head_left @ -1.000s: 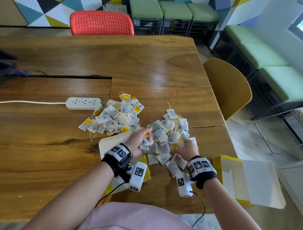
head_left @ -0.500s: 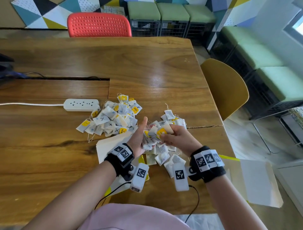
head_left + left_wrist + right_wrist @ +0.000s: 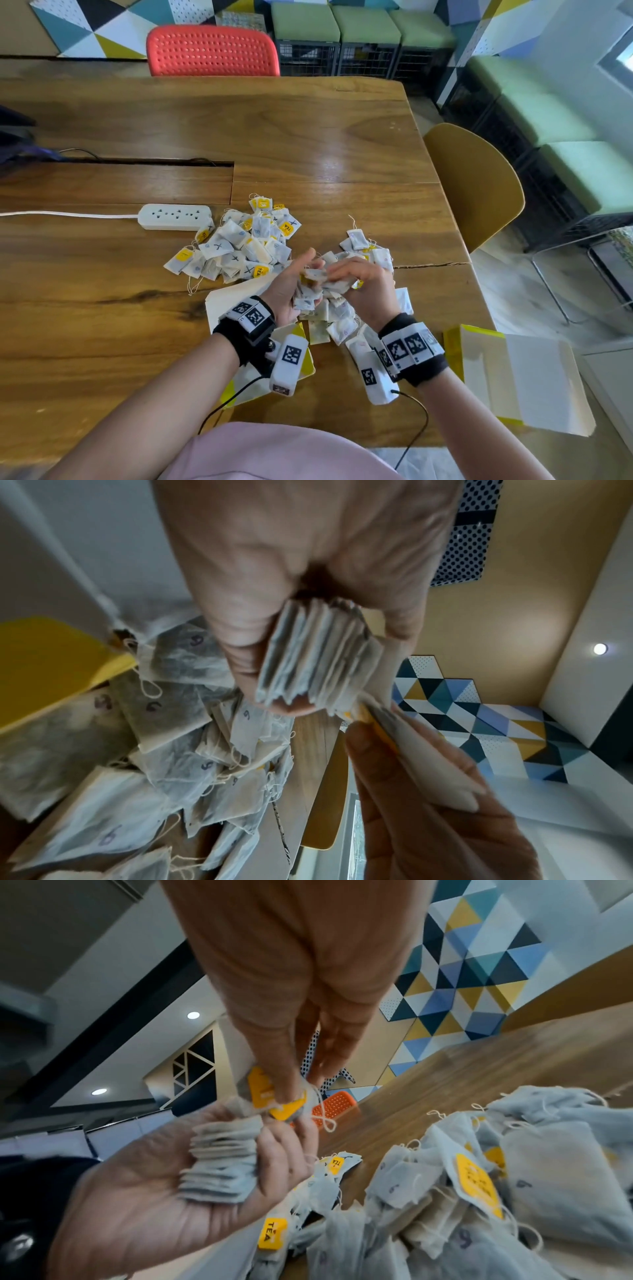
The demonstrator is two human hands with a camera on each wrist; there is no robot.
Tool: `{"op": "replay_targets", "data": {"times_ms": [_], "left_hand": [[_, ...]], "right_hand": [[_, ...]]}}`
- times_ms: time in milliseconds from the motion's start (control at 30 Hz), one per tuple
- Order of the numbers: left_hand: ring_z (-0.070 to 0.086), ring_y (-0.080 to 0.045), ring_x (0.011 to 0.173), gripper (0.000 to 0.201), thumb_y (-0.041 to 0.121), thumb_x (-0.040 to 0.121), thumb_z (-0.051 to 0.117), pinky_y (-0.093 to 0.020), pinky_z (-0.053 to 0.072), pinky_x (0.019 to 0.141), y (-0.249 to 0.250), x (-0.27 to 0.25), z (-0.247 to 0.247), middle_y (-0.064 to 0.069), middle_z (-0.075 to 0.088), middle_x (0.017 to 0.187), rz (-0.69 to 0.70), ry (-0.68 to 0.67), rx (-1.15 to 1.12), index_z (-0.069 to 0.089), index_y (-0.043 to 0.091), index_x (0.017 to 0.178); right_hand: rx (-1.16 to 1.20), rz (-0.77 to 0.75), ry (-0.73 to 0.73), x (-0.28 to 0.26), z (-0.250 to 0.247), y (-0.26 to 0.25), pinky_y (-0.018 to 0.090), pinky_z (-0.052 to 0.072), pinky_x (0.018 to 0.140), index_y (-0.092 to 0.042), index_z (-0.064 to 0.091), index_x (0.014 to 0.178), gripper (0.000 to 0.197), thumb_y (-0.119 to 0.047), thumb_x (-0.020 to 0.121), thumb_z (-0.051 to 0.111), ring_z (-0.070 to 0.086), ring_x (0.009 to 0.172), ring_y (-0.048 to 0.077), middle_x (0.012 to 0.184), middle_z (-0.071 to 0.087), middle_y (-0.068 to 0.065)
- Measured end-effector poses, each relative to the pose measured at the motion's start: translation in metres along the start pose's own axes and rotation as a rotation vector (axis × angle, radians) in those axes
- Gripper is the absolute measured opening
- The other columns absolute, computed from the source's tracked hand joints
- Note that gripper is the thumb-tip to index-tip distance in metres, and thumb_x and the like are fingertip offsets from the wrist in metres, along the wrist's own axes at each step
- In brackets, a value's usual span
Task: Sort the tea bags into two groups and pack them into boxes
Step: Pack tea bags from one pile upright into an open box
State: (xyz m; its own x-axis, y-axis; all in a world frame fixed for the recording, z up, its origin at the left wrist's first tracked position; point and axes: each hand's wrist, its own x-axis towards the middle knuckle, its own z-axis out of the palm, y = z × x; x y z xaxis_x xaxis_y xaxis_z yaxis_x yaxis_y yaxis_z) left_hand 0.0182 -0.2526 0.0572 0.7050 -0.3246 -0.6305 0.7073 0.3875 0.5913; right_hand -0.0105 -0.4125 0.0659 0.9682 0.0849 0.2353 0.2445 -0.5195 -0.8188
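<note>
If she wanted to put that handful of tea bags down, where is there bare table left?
Bare wood lies left of the flattened box, below the power strip, and across the far table toward the red chair. It is crowded around both hands, between the two tea bag piles, and at the right box.

A stack of tea bags (image 3: 219, 1167), edges aligned, is sitting between the left fingers (image 3: 291, 1145) and the palm. One tea bag with yellow tags (image 3: 274, 1096) is hanging pinched under the right fingers (image 3: 284, 1069), touching the stack's top. Loose bags marked 6 (image 3: 514, 1191) are lying heaped just below both hands; bags marked X (image 3: 236, 250) are lying beyond the left fingertips.
</note>
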Motion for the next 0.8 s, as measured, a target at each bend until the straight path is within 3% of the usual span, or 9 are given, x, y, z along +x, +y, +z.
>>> {"op": "replay_targets", "data": {"times_ms": [100, 167, 267, 367, 467, 533, 667, 733, 800], "left_hand": [[0.050, -0.007, 0.036, 0.014, 0.016, 0.091, 0.062, -0.014, 0.039, 0.038, 0.001, -0.003, -0.001, 0.001, 0.057, 0.048, 0.024, -0.032, 0.084, 0.058, 0.012, 0.078], [0.055, -0.006, 0.039, 0.005, 0.015, 0.089, 0.065, -0.013, 0.042, 0.040, 0.001, -0.001, -0.006, 0.001, 0.062, 0.053, 0.048, -0.023, 0.092, 0.062, 0.012, 0.086], [0.050, -0.002, 0.034, 0.008, 0.009, 0.093, 0.058, -0.011, 0.038, 0.035, 0.001, -0.001, -0.007, 0.003, 0.060, 0.049, 0.106, -0.038, 0.062, 0.059, 0.007, 0.101], [0.054, -0.002, 0.039, 0.014, 0.003, 0.094, 0.054, -0.012, 0.040, 0.037, -0.001, 0.000, -0.006, 0.003, 0.063, 0.052, 0.185, -0.040, 0.087, 0.059, 0.003, 0.107], [0.064, -0.009, 0.061, 0.015, 0.006, 0.090, 0.062, -0.019, 0.051, 0.052, -0.003, 0.004, -0.008, -0.001, 0.071, 0.071, 0.227, 0.000, 0.132, 0.065, 0.007, 0.104], [0.066, -0.013, 0.070, 0.016, 0.008, 0.086, 0.067, -0.023, 0.054, 0.058, -0.004, 0.007, -0.010, -0.004, 0.072, 0.081, 0.227, 0.061, 0.097, 0.067, 0.011, 0.103], [0.065, -0.009, 0.058, 0.013, 0.010, 0.090, 0.064, -0.019, 0.048, 0.047, 0.000, 0.008, -0.010, -0.003, 0.070, 0.074, 0.197, 0.137, -0.006, 0.066, 0.012, 0.102], [0.053, -0.007, 0.044, 0.007, 0.015, 0.094, 0.058, -0.015, 0.037, 0.037, 0.003, 0.005, -0.011, -0.002, 0.061, 0.067, 0.153, 0.106, -0.054, 0.064, 0.011, 0.096], [0.038, -0.005, 0.039, 0.017, 0.026, 0.095, 0.055, -0.015, 0.023, 0.035, 0.005, 0.004, -0.014, 0.002, 0.052, 0.065, 0.082, 0.025, -0.042, 0.064, 0.011, 0.093]], "right_hand": [[0.063, 0.081, 0.022, 0.000, -0.006, 0.003, 0.029, 0.056, 0.073, -0.021, 0.075, 0.084, 0.024, -0.005, 0.068, 0.083, 0.066, 0.089, 0.012, 0.097, 0.070, -0.002], [0.149, 0.211, 0.055, 0.003, -0.012, -0.001, 0.028, 0.055, 0.071, -0.023, 0.075, 0.083, 0.017, -0.011, 0.072, 0.081, 0.065, 0.085, 0.009, 0.093, 0.069, -0.005], [0.298, 0.373, 0.112, 0.006, -0.021, -0.012, 0.017, 0.046, 0.061, -0.016, 0.074, 0.081, 0.002, -0.014, 0.082, 0.073, 0.055, 0.062, 0.000, 0.068, 0.066, -0.012], [0.477, 0.456, 0.070, 0.006, -0.028, -0.012, 0.018, 0.045, 0.060, -0.004, 0.073, 0.089, 0.011, -0.013, 0.088, 0.067, 0.052, 0.056, 0.003, 0.062, 0.064, -0.008], [0.493, 0.487, 0.075, 0.006, -0.030, -0.011, 0.021, 0.045, 0.061, -0.003, 0.072, 0.090, 0.012, -0.014, 0.087, 0.068, 0.054, 0.059, 0.007, 0.069, 0.067, 0.002], [0.402, 0.473, 0.126, 0.008, -0.033, -0.008, 0.017, 0.043, 0.056, -0.011, 0.073, 0.086, 0.006, -0.015, 0.087, 0.068, 0.052, 0.057, 0.006, 0.068, 0.067, 0.000], [0.333, 0.465, 0.108, 0.010, -0.042, -0.001, 0.019, 0.044, 0.057, -0.016, 0.070, 0.084, 0.006, -0.017, 0.089, 0.066, 0.056, 0.067, 0.015, 0.076, 0.070, 0.005], [0.349, 0.457, 0.027, 0.010, -0.047, -0.003, 0.021, 0.045, 0.060, -0.012, 0.069, 0.088, 0.007, -0.018, 0.089, 0.066, 0.058, 0.074, 0.016, 0.085, 0.070, 0.011], [0.330, 0.397, -0.074, 0.012, -0.052, -0.005, 0.020, 0.047, 0.069, -0.010, 0.071, 0.091, 0.009, -0.018, 0.087, 0.068, 0.060, 0.084, 0.014, 0.098, 0.071, 0.009]]}}
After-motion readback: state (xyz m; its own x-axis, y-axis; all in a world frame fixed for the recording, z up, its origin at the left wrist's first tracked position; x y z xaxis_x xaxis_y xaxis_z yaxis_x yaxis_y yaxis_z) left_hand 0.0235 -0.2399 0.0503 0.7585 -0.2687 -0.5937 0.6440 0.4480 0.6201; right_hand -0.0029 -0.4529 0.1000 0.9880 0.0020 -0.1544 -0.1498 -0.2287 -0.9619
